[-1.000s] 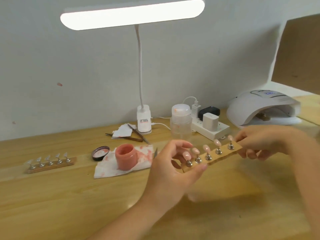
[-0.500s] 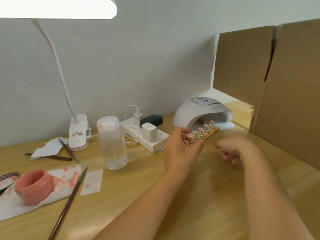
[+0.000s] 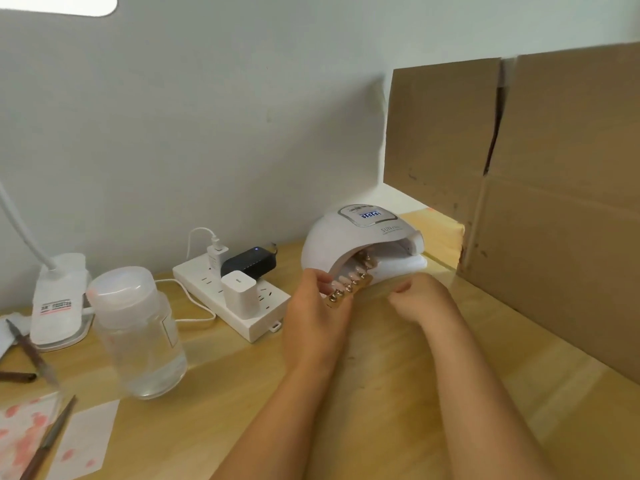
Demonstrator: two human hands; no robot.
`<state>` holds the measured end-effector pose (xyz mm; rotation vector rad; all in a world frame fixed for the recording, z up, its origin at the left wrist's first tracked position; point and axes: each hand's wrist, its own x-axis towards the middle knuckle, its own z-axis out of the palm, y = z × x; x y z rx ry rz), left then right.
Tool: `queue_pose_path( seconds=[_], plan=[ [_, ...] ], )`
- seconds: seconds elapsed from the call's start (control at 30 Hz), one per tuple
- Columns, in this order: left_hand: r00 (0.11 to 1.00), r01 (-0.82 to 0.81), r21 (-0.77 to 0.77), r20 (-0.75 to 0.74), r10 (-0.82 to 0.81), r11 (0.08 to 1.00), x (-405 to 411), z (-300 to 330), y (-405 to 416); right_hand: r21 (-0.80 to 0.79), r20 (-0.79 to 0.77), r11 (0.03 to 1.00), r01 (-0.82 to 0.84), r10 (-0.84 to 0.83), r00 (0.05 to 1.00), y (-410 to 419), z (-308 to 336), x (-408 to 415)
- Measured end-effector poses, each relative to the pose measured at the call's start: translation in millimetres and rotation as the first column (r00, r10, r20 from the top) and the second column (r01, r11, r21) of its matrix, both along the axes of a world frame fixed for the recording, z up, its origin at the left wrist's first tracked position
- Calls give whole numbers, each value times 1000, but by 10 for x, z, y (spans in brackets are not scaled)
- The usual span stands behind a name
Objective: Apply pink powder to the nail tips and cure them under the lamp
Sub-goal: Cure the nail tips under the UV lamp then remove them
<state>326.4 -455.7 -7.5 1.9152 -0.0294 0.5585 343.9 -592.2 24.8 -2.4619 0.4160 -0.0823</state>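
While the left hand (image 3: 313,318) pinches its near end between thumb and curled fingers, the wooden strip (image 3: 349,289) carrying a row of pink nail tips (image 3: 346,281) on metal studs points with its long axis away from the person and slightly rightward, its far end at the mouth of the white curing lamp (image 3: 360,244). Nearest the person, at lower left, a paper towel (image 3: 20,434) spotted with pink lies on the wooden table (image 3: 242,393) with a thin brush (image 3: 48,441) across it. Further back stands a clear bottle (image 3: 136,336) with a white cap, and beside it the clamp base of a desk lamp (image 3: 59,303). A white power strip (image 3: 235,299) holding three adapters lies between the bottle and the curing lamp, just left of the strip's path. The right hand (image 3: 417,301) rests near the table just right of the strip, fingers loosely curled and holding nothing. Both forearms reach in from the lower edge. A cardboard panel (image 3: 540,202) stands upright to the right, behind and beside the lamp, whose blue display is lit.
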Motion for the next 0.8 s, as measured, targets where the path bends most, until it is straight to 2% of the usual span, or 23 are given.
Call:
queue_pose_path(
  seconds=[0.1, 0.2, 0.27, 0.43, 0.53, 0.67, 0.8],
  plan=[
    [1000, -21, -48, -9, 21, 999, 16, 14, -2, -29, 78, 999, -29, 31, 996, -163, 27, 122],
    [999, -31, -37, -20, 30, 999, 29, 10, -11, 126, 188, 988, -92, 67, 980, -210, -62, 226],
    [999, -32, -42, -8, 32, 999, 37, 11, -4, 161, 226, 982, -97, 59, 972, -183, -108, 331],
    [999, -49, -36, 1, 49, 998, 42, 20, -3, 58, 211, 993, -107, 93, 973, -31, -127, 590],
    [999, -54, -35, 2, 54, 998, 34, 13, -15, 18, 225, 998, -62, 56, 973, 17, -142, 636],
    [999, -50, -23, 5, 50, 998, 32, 3, -23, 38, 276, 999, -3, -8, 961, -35, -173, 543],
    [998, -61, -7, 1, 61, 998, 27, 8, -25, -33, 299, 999, 8, 2, 954, -196, -184, 294]
  ],
)
